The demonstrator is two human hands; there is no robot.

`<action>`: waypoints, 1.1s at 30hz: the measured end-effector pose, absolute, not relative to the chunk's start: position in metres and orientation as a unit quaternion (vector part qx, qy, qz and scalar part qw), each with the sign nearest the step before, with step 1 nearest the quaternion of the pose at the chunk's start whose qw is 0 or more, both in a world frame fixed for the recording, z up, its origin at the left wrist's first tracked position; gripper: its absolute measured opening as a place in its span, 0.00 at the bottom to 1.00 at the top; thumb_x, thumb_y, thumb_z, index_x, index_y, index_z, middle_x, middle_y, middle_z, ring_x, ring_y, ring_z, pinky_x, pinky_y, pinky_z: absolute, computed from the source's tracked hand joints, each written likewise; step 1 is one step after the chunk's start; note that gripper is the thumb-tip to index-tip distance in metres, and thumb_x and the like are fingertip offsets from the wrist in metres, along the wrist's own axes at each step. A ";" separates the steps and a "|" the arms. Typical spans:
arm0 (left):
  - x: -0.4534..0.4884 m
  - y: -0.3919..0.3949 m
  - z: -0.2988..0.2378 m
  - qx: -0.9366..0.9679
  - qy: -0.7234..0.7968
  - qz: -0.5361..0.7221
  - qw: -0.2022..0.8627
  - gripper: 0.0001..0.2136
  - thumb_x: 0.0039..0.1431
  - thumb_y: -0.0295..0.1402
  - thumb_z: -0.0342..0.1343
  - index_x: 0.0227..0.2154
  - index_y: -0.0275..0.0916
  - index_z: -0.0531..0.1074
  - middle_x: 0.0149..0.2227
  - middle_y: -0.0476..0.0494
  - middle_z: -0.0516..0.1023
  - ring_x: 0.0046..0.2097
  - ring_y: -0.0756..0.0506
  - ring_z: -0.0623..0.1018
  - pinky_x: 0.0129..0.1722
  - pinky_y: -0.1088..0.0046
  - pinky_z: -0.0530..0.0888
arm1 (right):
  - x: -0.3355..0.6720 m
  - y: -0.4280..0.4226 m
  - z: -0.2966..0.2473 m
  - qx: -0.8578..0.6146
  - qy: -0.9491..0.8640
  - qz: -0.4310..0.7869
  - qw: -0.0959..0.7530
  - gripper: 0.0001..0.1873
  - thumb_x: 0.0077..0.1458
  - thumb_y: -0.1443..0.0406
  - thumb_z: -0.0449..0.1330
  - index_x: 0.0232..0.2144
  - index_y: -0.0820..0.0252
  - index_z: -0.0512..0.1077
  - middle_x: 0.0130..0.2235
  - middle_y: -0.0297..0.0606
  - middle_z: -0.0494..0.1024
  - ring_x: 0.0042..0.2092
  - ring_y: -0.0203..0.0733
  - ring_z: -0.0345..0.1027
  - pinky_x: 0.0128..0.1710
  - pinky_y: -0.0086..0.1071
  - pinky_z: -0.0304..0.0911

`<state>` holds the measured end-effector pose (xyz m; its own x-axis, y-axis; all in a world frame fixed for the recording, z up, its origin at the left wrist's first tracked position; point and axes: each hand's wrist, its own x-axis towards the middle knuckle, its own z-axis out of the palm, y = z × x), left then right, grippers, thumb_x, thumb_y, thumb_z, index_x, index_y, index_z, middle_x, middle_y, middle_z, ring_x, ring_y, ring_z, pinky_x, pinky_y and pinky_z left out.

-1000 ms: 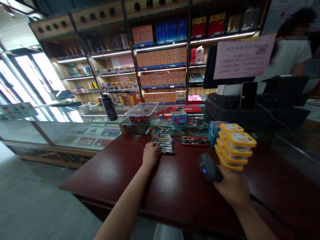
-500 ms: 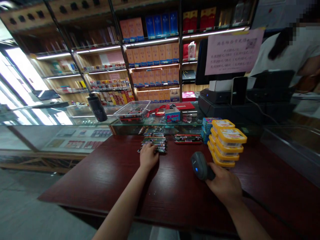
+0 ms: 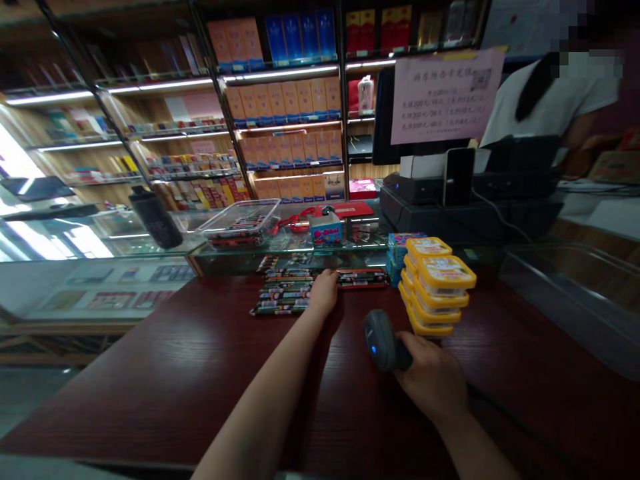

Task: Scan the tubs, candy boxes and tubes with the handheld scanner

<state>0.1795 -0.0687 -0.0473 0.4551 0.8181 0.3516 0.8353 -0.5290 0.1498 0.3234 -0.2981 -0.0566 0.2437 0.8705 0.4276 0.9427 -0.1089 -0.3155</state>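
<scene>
My right hand [image 3: 434, 375] is wrapped round the handle of a dark barcode scanner [image 3: 381, 341], which shows a small blue light and is held above the dark red table. My left hand [image 3: 324, 293] reaches forward between two groups of slim, dark wrapped sticks; its fingertips are hidden, so its grip is unclear. Left of it lies a spread pile of the wrapped sticks [image 3: 283, 291]. A neater stack of similar sticks [image 3: 364, 277] lies just beyond, on its right. Yellow-lidded tubs [image 3: 443, 293] stand stacked to the right, beside small blue packs [image 3: 395, 259].
On the glass counter behind stand a clear bin [image 3: 240, 227] of sticks, a small blue-and-pink box [image 3: 326, 231] and a dark bottle [image 3: 156, 219]. A clear plastic bin [image 3: 575, 293] sits at right. A person in a white top [image 3: 547, 100] is behind the monitor [image 3: 384, 120].
My left hand has moved right, from the spread pile to the neater stack. The pile's near sticks look more spread out. The scanner stays in my right hand; the view has shifted slightly.
</scene>
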 end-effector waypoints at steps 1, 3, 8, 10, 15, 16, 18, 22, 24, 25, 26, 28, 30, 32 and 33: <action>0.182 -0.066 -0.047 -0.852 -0.491 -0.181 0.026 0.12 0.57 0.26 0.51 0.44 0.39 0.71 0.44 0.41 0.72 0.46 0.45 0.71 0.46 0.70 0.67 | 0.324 -0.298 -0.058 -0.741 -0.612 -0.068 0.270 0.14 0.46 0.69 0.57 0.39 0.55 0.72 0.36 0.34 0.79 0.36 0.41 0.72 0.35 0.32 0.57; 0.185 -0.063 -0.046 -0.852 -0.496 -0.164 0.045 0.11 0.57 0.26 0.51 0.43 0.38 0.71 0.43 0.41 0.72 0.46 0.44 0.71 0.47 0.69 0.66 | 0.325 -0.297 -0.060 -0.739 -0.612 -0.069 0.271 0.15 0.47 0.69 0.57 0.39 0.55 0.72 0.37 0.33 0.79 0.36 0.41 0.72 0.34 0.32 0.57; 0.190 -0.064 -0.040 -0.866 -0.474 -0.132 0.090 0.09 0.58 0.25 0.48 0.38 0.36 0.72 0.41 0.38 0.71 0.47 0.42 0.68 0.47 0.66 0.66 | 0.326 -0.297 -0.059 -0.739 -0.612 -0.080 0.269 0.13 0.47 0.67 0.57 0.38 0.56 0.72 0.37 0.35 0.79 0.35 0.41 0.72 0.34 0.32 0.57; 0.190 -0.068 -0.038 -0.872 -0.461 -0.135 0.093 0.10 0.58 0.24 0.47 0.36 0.36 0.73 0.41 0.37 0.70 0.47 0.41 0.67 0.47 0.66 0.66 | 0.325 -0.297 -0.057 -0.745 -0.606 -0.080 0.265 0.14 0.46 0.67 0.58 0.38 0.56 0.73 0.37 0.35 0.79 0.36 0.42 0.72 0.34 0.32 0.57; 0.173 -0.095 -0.033 -0.858 -0.462 -0.219 0.054 0.10 0.56 0.26 0.51 0.39 0.38 0.74 0.40 0.40 0.69 0.46 0.42 0.67 0.47 0.67 0.65 | 0.325 -0.297 -0.056 -0.757 -0.601 -0.044 0.253 0.16 0.45 0.67 0.58 0.40 0.55 0.72 0.39 0.35 0.79 0.38 0.43 0.72 0.35 0.32 0.58; 0.167 -0.105 -0.033 -0.849 -0.470 -0.237 0.042 0.10 0.56 0.27 0.53 0.40 0.39 0.74 0.39 0.40 0.70 0.45 0.43 0.68 0.46 0.67 0.65 | 0.325 -0.297 -0.056 -0.756 -0.603 -0.035 0.252 0.16 0.46 0.67 0.58 0.40 0.55 0.72 0.38 0.35 0.79 0.38 0.43 0.72 0.35 0.32 0.58; 0.153 -0.127 -0.035 -0.830 -0.493 -0.262 0.014 0.10 0.55 0.30 0.55 0.40 0.40 0.74 0.38 0.42 0.70 0.43 0.44 0.69 0.44 0.69 0.66 | 0.326 -0.298 -0.056 -0.753 -0.607 -0.025 0.252 0.15 0.48 0.67 0.57 0.41 0.55 0.72 0.38 0.35 0.79 0.39 0.43 0.72 0.34 0.32 0.58; 0.127 -0.168 -0.046 -0.798 -0.535 -0.275 -0.038 0.07 0.52 0.32 0.58 0.35 0.41 0.75 0.36 0.46 0.71 0.40 0.46 0.71 0.40 0.72 0.66 | 0.324 -0.300 -0.054 -0.760 -0.602 -0.032 0.243 0.15 0.49 0.65 0.57 0.42 0.55 0.72 0.38 0.36 0.79 0.38 0.42 0.73 0.33 0.31 0.58; 0.119 -0.179 -0.053 -0.785 -0.553 -0.275 -0.053 0.06 0.52 0.32 0.58 0.34 0.41 0.75 0.35 0.46 0.71 0.39 0.47 0.71 0.39 0.73 0.66 | 0.324 -0.301 -0.052 -0.765 -0.600 -0.030 0.232 0.16 0.49 0.65 0.57 0.42 0.54 0.72 0.38 0.36 0.79 0.37 0.43 0.73 0.33 0.31 0.58; 0.117 -0.183 -0.056 -0.779 -0.560 -0.277 -0.054 0.06 0.52 0.33 0.58 0.34 0.41 0.75 0.35 0.46 0.71 0.39 0.47 0.71 0.39 0.73 0.66 | 0.323 -0.302 -0.052 -0.765 -0.602 -0.023 0.226 0.16 0.48 0.65 0.57 0.42 0.54 0.72 0.38 0.36 0.79 0.38 0.43 0.73 0.33 0.31 0.58; 0.115 -0.184 -0.058 -0.774 -0.566 -0.280 -0.053 0.06 0.52 0.33 0.58 0.33 0.40 0.75 0.35 0.46 0.71 0.39 0.47 0.71 0.39 0.73 0.66 | 0.323 -0.302 -0.051 -0.765 -0.605 -0.013 0.221 0.16 0.47 0.65 0.58 0.42 0.54 0.72 0.38 0.36 0.79 0.39 0.44 0.73 0.34 0.31 0.58; 0.114 -0.185 -0.061 -0.767 -0.572 -0.285 -0.048 0.05 0.52 0.33 0.58 0.32 0.40 0.75 0.35 0.45 0.71 0.39 0.47 0.71 0.39 0.73 0.65 | 0.322 -0.303 -0.047 -0.767 -0.605 0.004 0.215 0.17 0.47 0.66 0.57 0.42 0.53 0.72 0.38 0.35 0.80 0.39 0.45 0.73 0.34 0.31 0.58; 0.114 -0.184 -0.062 -0.767 -0.572 -0.288 -0.045 0.05 0.51 0.33 0.58 0.32 0.39 0.75 0.35 0.45 0.71 0.39 0.46 0.71 0.39 0.72 0.65 | 0.322 -0.304 -0.043 -0.769 -0.600 0.024 0.220 0.16 0.47 0.65 0.57 0.42 0.51 0.72 0.37 0.35 0.80 0.38 0.45 0.74 0.33 0.32 0.59; 0.114 -0.183 -0.063 -0.767 -0.570 -0.290 -0.047 0.05 0.51 0.32 0.59 0.31 0.39 0.75 0.35 0.45 0.71 0.39 0.46 0.71 0.40 0.72 0.65 | 0.320 -0.306 -0.038 -0.754 -0.605 0.059 0.248 0.14 0.47 0.63 0.58 0.40 0.52 0.73 0.35 0.35 0.80 0.37 0.45 0.73 0.33 0.32 0.59; 0.114 -0.183 -0.063 -0.768 -0.568 -0.292 -0.047 0.05 0.51 0.32 0.59 0.31 0.39 0.75 0.35 0.45 0.71 0.39 0.46 0.71 0.40 0.72 0.66 | 0.319 -0.306 -0.036 -0.737 -0.612 0.089 0.272 0.13 0.47 0.62 0.58 0.38 0.53 0.73 0.34 0.36 0.80 0.37 0.45 0.73 0.33 0.32 0.60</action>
<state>0.1141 -0.1832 -0.0633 0.1839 0.9001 0.3949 0.8448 -0.3501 0.4047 0.3187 -0.3062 -0.0363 0.2358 0.9506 0.2019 0.8538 -0.1034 -0.5103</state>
